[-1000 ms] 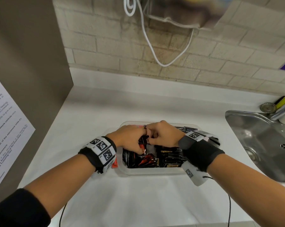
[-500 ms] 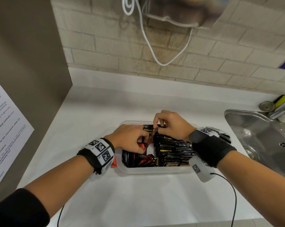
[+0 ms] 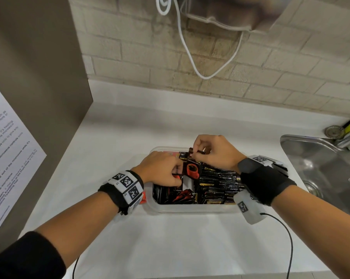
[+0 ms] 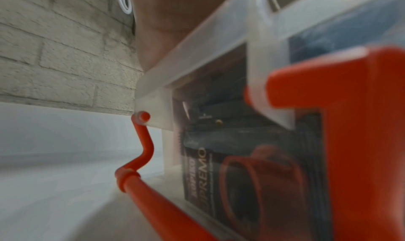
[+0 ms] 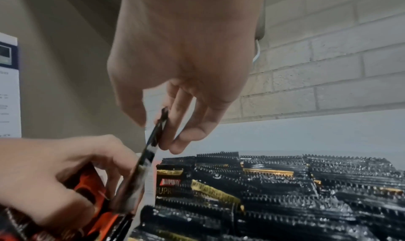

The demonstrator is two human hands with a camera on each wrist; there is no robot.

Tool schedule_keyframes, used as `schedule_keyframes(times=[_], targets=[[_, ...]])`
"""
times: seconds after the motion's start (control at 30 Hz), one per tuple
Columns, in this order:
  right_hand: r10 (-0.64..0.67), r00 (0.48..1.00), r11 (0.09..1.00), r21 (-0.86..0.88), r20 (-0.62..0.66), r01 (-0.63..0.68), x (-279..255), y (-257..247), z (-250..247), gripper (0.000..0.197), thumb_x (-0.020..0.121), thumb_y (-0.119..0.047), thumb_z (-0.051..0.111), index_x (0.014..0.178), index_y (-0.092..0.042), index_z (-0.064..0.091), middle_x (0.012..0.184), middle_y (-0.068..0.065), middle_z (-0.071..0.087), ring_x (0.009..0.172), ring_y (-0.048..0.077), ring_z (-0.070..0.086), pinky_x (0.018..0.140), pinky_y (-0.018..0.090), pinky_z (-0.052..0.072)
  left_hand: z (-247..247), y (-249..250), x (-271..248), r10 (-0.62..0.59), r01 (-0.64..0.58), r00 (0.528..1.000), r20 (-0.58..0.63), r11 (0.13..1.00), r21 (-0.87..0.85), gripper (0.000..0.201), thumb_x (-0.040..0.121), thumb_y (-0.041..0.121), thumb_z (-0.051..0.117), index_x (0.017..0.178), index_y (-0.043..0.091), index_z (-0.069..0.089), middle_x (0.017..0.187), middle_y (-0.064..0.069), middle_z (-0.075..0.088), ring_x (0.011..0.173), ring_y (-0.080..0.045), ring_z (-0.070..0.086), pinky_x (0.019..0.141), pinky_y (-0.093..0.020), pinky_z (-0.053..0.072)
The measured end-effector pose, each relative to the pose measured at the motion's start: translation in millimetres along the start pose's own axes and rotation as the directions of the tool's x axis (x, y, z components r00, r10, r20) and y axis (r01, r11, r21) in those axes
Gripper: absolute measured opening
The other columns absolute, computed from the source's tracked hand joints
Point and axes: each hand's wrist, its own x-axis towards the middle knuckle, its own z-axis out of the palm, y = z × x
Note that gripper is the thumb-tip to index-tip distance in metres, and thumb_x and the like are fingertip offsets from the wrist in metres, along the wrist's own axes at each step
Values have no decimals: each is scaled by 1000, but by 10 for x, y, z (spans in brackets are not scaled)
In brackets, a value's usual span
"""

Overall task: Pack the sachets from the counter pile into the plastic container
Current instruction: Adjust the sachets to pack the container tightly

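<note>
White counter (image 3: 170, 244) by brick wall, plastic container (image 3: 190, 208) at frame centre nearly full of sachets (image 3: 216, 184), no loose pile visible so packing looks almost done; right hand (image 3: 216, 152) pinches top edge of upright sachet (image 3: 192, 170), left hand (image 3: 160, 172) pinches its side.

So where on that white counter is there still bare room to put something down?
The white counter is bare in front of the clear plastic container, behind it up to the brick wall, and leftward to the brown panel. It is crowded inside the container, where both hands work among black sachets; the steel sink borders the right.
</note>
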Motion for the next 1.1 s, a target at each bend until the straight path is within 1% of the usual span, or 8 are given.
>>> schedule_keyframes(times=[0.07, 0.17, 0.27, 0.43, 0.6, 0.8, 0.97, 1.1], targets=[[-12, 1000, 1000, 12, -9, 12, 24, 24, -20, 15, 87, -15, 72, 98, -21, 63, 86, -1, 73, 68, 26, 62, 67, 33, 50, 3, 0, 0, 1, -1, 1000, -1, 1000, -10, 26, 74, 48, 68, 94, 32, 65, 77, 12, 63, 63, -2, 50, 56, -20, 31], [-17, 1000, 999, 41, -26, 18, 82, 63, -22, 29, 89, -12, 72, 114, -23, 62, 86, -1, 73, 69, 20, 64, 70, 27, 52, 8, 3, -2, -8, 8, 1000, -7, 1000, -24, 26, 74, 48, 68, 93, 31, 66, 80, 13, 65, 68, -5, 53, 57, -19, 33], [-24, 1000, 1000, -10, -14, 24, 141, 49, 15, 19, 89, -12, 73, 105, -22, 69, 90, 3, 72, 71, 13, 63, 73, 24, 51, 18, 18, -12, -13, 13, 999, -29, 1000, -24, 24, 74, 46, 69, 91, 30, 66, 77, 12, 64, 67, -6, 53, 56, -20, 32], [-41, 998, 990, -133, 40, 46, 197, -61, 128, 14, 84, -7, 77, 96, -12, 73, 92, 0, 65, 73, 21, 63, 70, 26, 49, 28, 31, -31, -35, 34, 998, -43, 999, -26, 22, 75, 46, 68, 88, 29, 66, 72, 11, 62, 64, -7, 51, 59, -24, 37], [-43, 990, 947, -310, 134, 83, 275, -109, 211, 17, 84, -2, 73, 99, -10, 74, 91, 2, 63, 77, 14, 54, 71, 22, 42, 6, 49, -45, -30, 29, 999, -44, 999, -29, 15, 75, 44, 66, 82, 33, 60, 65, 14, 53, 58, -1, 44, 56, -24, 32], [-23, 987, 938, -338, 160, 77, 282, -63, 240, 20, 79, 3, 71, 93, -11, 69, 91, 5, 64, 77, 15, 53, 67, 23, 39, 12, 61, -42, -47, 47, 998, -47, 999, -18, 18, 74, 43, 63, 79, 25, 65, 62, 11, 52, 56, -1, 43, 53, -24, 30], [-5, 991, 935, -350, 137, 53, 268, -49, 267, 29, 76, 1, 71, 102, -9, 63, 91, 4, 56, 82, 20, 50, 74, 36, 45, 10, 62, -32, -49, 49, 999, 2, 999, -21, 21, 74, 44, 61, 83, 25, 65, 71, 8, 62, 63, -10, 53, 63, -28, 48], [-16, 990, 926, -372, 138, 67, 253, -70, 281, 34, 75, 0, 71, 104, -8, 56, 94, 4, 48, 88, 21, 42, 73, 35, 40, 10, 50, -29, -37, 36, 999, -2, 999, -29, 18, 74, 42, 63, 84, 28, 65, 71, 10, 62, 66, -10, 55, 61, -25, 46]])
